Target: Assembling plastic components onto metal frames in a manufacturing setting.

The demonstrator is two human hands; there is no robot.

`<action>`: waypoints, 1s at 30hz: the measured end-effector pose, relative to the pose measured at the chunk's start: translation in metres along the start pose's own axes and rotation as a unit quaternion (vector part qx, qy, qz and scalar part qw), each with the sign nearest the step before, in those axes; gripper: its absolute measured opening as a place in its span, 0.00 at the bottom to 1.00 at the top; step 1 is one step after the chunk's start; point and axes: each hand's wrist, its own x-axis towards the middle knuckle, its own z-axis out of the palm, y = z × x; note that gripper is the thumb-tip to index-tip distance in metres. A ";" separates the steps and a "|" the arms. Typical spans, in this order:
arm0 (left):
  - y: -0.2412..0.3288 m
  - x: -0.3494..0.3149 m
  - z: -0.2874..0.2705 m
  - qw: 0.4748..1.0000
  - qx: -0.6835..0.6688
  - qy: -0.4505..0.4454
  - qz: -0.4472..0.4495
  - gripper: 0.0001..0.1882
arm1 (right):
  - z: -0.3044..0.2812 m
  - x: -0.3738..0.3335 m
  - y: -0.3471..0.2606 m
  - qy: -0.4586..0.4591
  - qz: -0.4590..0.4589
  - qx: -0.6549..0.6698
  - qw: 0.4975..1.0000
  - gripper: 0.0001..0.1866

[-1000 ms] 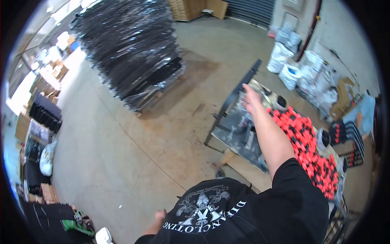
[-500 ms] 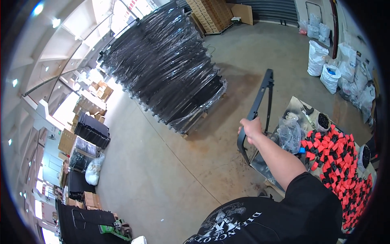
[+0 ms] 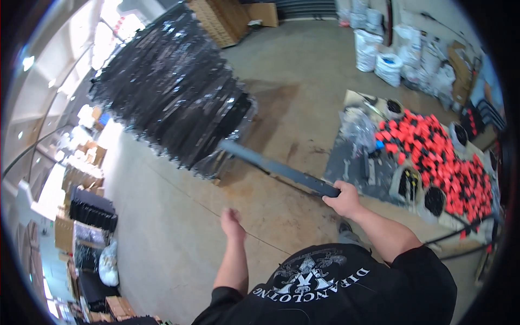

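My right hand [image 3: 345, 200] is closed round the near end of a long black bar-like frame [image 3: 281, 171]. The frame points away to the left, over the floor, and its far end overlaps the tall stack of black parts [image 3: 173, 97] in the picture. Whether the two touch, I cannot tell. A thinner strip shows along the frame's lower side. My left hand [image 3: 232, 222] is raised over the floor, apart from the frame. It is blurred, its fingers look curled, and nothing shows in it.
At the right stands a workbench [image 3: 346, 168] with a heap of red and black pieces [image 3: 428, 146], a clear plastic bag [image 3: 358, 132], a wrench and several containers of small black parts. White sacks [image 3: 367, 50] line the far wall. Cartons [image 3: 85, 146] and black stacks fill the left side.
The frame has swung from upright beside the bench to lying leftward, with my right hand still gripping it. My left hand has come into view. The view has turned right.
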 end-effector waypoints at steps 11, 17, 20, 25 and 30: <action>0.049 -0.050 0.011 0.968 0.018 -0.248 0.028 0.21 | -0.068 -0.182 0.019 0.045 0.007 -0.058 0.997 0.15; -0.008 -0.121 0.060 0.915 0.159 -0.369 0.047 0.15 | -0.153 -0.257 0.081 0.156 0.015 -0.071 0.985 0.12; -0.024 -0.157 0.098 0.909 0.163 -0.382 0.045 0.16 | -0.185 -0.289 0.098 0.192 0.020 -0.086 0.977 0.12; -0.015 -0.200 0.164 0.890 0.152 -0.423 0.076 0.18 | -0.242 -0.327 0.106 0.254 -0.004 -0.182 0.950 0.16; -0.051 -0.204 0.223 0.838 0.273 -0.420 0.216 0.15 | -0.289 -0.319 0.140 0.248 0.018 -0.109 0.963 0.15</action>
